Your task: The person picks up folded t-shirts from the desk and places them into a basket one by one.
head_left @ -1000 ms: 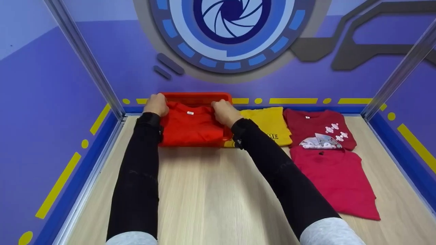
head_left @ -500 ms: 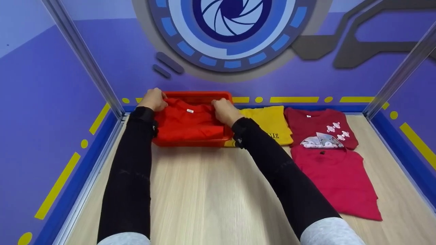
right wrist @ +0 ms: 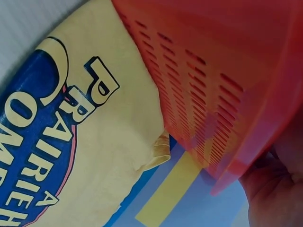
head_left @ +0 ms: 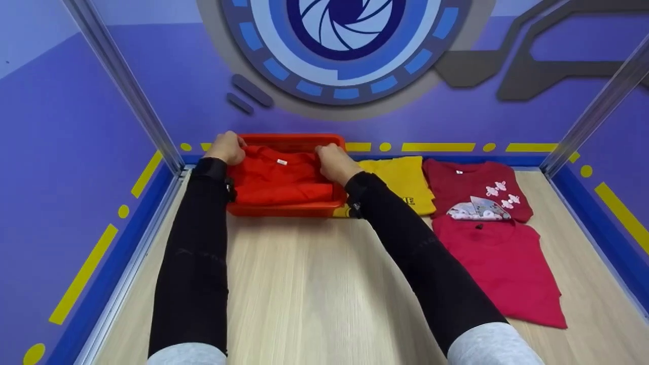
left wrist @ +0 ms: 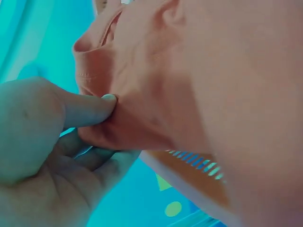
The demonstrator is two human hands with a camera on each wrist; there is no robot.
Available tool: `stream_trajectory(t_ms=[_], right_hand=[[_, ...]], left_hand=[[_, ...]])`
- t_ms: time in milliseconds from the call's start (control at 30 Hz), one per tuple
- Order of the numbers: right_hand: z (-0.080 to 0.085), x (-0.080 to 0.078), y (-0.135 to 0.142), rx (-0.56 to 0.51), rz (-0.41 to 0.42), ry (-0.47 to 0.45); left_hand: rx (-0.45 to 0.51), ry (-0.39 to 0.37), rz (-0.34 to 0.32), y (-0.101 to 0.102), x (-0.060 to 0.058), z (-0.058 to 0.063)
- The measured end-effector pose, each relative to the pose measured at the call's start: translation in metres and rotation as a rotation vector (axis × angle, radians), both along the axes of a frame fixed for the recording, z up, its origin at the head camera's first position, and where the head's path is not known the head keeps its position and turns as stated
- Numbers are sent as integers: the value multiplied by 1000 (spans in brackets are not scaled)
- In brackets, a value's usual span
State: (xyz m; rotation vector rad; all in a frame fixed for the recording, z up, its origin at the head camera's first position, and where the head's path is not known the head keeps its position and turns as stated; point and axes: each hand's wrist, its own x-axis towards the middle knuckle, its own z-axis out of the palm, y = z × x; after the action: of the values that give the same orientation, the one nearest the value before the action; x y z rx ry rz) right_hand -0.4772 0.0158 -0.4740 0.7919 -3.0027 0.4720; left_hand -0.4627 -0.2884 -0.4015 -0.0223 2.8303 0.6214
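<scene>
A folded red T-shirt [head_left: 284, 177] with a white neck label lies in the red plastic basket [head_left: 291, 210] by the back wall. At its left shoulder my left hand [head_left: 226, 148] pinches the cloth; the left wrist view has the thumb on top of the shirt [left wrist: 147, 85] and the fingers beneath. My right hand [head_left: 337, 163] reaches over the basket's right side and grips the shirt's right shoulder. The right wrist view catches that hand [right wrist: 272, 189] behind the slotted basket wall [right wrist: 189, 85], its fingertips hidden.
Right of the basket lies a folded yellow T-shirt [head_left: 398, 180], partly behind the right arm. Beyond it are a dark red T-shirt [head_left: 471, 185] with a print and, nearer, a crimson T-shirt [head_left: 502, 268]. Printed panels enclose the wooden table [head_left: 284, 294].
My left hand has shifted left and slightly back, drawing the red T-shirt's left side with it. The shirt's lower edge now sits inside the basket's front rim. My right hand has hardly moved.
</scene>
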Motion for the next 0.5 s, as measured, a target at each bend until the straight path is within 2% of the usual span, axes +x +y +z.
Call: stream_trajectory(t_ms=[133,300,367,500], right_hand=[[1,0,-1,3,-1,-3],[-2,1,-1,21,1,-3],[-4,1,-2,27,-9,29],[-8,2,-3,31,-50,129]], left_hand=[[8,17,22,1,-1,-3],[6,19,1,7,-1,-11],[4,31,2,10,-2,-15],[-6,98,53,17,-5,-23]])
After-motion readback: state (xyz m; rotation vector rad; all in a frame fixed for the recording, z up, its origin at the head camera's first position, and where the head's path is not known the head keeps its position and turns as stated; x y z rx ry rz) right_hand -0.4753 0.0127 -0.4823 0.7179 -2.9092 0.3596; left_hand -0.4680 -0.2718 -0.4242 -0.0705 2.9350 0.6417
